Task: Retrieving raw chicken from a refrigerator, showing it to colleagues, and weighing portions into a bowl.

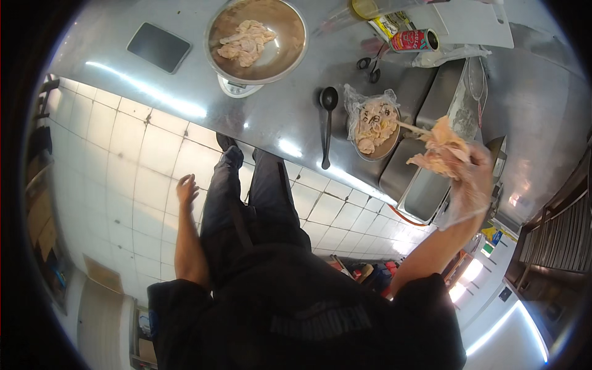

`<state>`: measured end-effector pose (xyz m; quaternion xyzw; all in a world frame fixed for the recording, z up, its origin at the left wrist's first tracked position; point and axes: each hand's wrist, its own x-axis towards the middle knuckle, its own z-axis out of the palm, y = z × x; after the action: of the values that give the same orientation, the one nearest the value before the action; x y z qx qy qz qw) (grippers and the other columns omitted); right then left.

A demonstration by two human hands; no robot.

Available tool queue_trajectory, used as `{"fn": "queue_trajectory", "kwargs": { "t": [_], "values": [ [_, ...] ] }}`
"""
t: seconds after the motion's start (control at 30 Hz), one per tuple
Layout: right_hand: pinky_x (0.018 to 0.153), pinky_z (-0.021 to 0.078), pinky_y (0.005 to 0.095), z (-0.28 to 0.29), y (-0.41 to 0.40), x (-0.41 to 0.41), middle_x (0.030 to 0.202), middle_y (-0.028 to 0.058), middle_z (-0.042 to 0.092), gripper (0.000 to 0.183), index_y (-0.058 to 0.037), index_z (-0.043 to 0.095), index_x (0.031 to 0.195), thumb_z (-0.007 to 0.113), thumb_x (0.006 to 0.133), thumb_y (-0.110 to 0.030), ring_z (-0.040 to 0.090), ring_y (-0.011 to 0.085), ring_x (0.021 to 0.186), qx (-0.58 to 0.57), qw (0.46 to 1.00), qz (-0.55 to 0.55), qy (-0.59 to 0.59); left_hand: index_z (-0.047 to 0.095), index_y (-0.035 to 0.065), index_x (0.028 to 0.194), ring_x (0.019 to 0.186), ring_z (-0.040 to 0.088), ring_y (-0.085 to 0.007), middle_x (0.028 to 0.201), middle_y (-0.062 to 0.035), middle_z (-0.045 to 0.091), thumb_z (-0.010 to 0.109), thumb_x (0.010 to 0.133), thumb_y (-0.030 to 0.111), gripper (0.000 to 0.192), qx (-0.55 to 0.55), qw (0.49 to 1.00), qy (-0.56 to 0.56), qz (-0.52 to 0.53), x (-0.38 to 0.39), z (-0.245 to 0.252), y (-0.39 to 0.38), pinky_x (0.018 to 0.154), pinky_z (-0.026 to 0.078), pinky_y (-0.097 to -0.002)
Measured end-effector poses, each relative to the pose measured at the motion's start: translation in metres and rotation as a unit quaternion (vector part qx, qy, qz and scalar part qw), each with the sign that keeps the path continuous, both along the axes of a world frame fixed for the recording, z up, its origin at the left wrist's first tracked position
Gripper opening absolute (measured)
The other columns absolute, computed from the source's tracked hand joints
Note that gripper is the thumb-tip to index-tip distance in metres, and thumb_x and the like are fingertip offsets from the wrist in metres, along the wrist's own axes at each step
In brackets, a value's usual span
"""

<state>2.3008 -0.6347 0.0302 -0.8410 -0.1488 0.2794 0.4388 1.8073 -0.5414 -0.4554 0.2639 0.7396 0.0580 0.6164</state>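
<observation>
My right hand (472,169), in a clear plastic glove, grips a clump of raw chicken (441,150) above steel pans at the right. A thin pale strip (413,127) runs from the clump towards a smaller metal bowl (392,150); whether it is meat or a stick I cannot tell. That bowl holds more raw chicken (373,134) and a crumpled clear plastic bag (386,99) with dark markings. My left hand (187,188) hangs beside my leg, bare, its fingers loosely apart. Further off, raw chicken (247,42) lies in a large steel bowl (290,55) on a white kitchen scale (238,89).
On the steel counter (286,108) lie a black ladle (328,120), scissors (371,67), a red can (414,40) on its side, and a dark flat tablet-like slab (159,47). A white cutting board (483,25) is at the back right. Steel pans (428,194) reach the front edge.
</observation>
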Motion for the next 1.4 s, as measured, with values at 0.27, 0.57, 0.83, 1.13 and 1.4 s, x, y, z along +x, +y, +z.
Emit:
{"fn": "queue_trajectory", "kwargs": {
  "t": [0.27, 0.57, 0.83, 1.13, 1.4],
  "values": [
    [0.074, 0.0502, 0.0265, 0.015, 0.116, -0.038, 0.087, 0.009, 0.065, 0.027, 0.0035, 0.061, 0.1, 0.067, 0.076, -0.005, 0.065, 0.0201, 0.083, 0.119, 0.964, 0.236, 0.007, 0.055, 0.0106, 0.117, 0.077, 0.063, -0.0193, 0.095, -0.0107, 0.062, 0.068, 0.083, 0.034, 0.044, -0.026, 0.999, 0.015, 0.015, -0.001, -0.006, -0.011, 0.063, 0.05, -0.0327],
    [0.07, 0.0487, 0.0249, -0.113, 0.225, -0.076, 0.087, 0.009, 0.069, 0.035, 0.0049, 0.065, 0.103, 0.074, 0.072, -0.01, 0.062, 0.0136, 0.079, -0.091, 0.933, 0.332, -0.104, 0.053, 0.007, 0.119, 0.078, 0.063, -0.0194, 0.099, -0.0122, 0.062, 0.068, 0.083, 0.033, 0.047, -0.03, 0.996, 0.004, 0.079, -0.011, 0.007, -0.022, 0.069, 0.052, -0.0331],
    [0.081, 0.0537, 0.0295, -0.062, 0.123, -0.028, 0.107, 0.0146, 0.065, 0.039, 0.0022, 0.062, 0.111, 0.073, 0.075, -0.006, 0.064, 0.0185, 0.096, -0.011, 0.967, 0.158, -0.199, 0.051, 0.0063, 0.121, 0.083, 0.064, -0.0226, 0.101, -0.0149, 0.062, 0.069, 0.083, 0.034, 0.05, -0.053, 0.997, -0.004, 0.054, -0.016, -0.002, -0.025, 0.073, 0.053, -0.0358],
    [0.081, 0.0512, 0.027, -0.17, -0.044, 0.018, 0.105, 0.0145, 0.066, 0.039, 0.0059, 0.06, 0.112, 0.072, 0.076, -0.006, 0.065, 0.0203, 0.092, -0.214, 0.976, 0.001, -0.047, 0.049, 0.0055, 0.126, 0.096, 0.062, -0.0273, 0.111, -0.0184, 0.059, 0.067, 0.083, 0.04, 0.058, -0.063, 0.997, 0.017, -0.048, 0.001, 0.009, -0.003, 0.081, 0.05, -0.0383],
    [0.076, 0.0491, 0.0312, -0.201, -0.008, 0.003, 0.087, 0.0121, 0.07, 0.046, -0.0037, 0.067, 0.098, 0.075, 0.058, -0.024, 0.067, 0.0241, 0.084, -0.434, 0.885, 0.041, -0.162, 0.051, 0.0063, 0.122, 0.09, 0.062, -0.0233, 0.105, -0.0153, 0.06, 0.067, 0.083, 0.041, 0.055, -0.076, 0.993, 0.042, -0.086, -0.009, 0.009, -0.005, 0.078, 0.05, -0.0363]
  ]
}}
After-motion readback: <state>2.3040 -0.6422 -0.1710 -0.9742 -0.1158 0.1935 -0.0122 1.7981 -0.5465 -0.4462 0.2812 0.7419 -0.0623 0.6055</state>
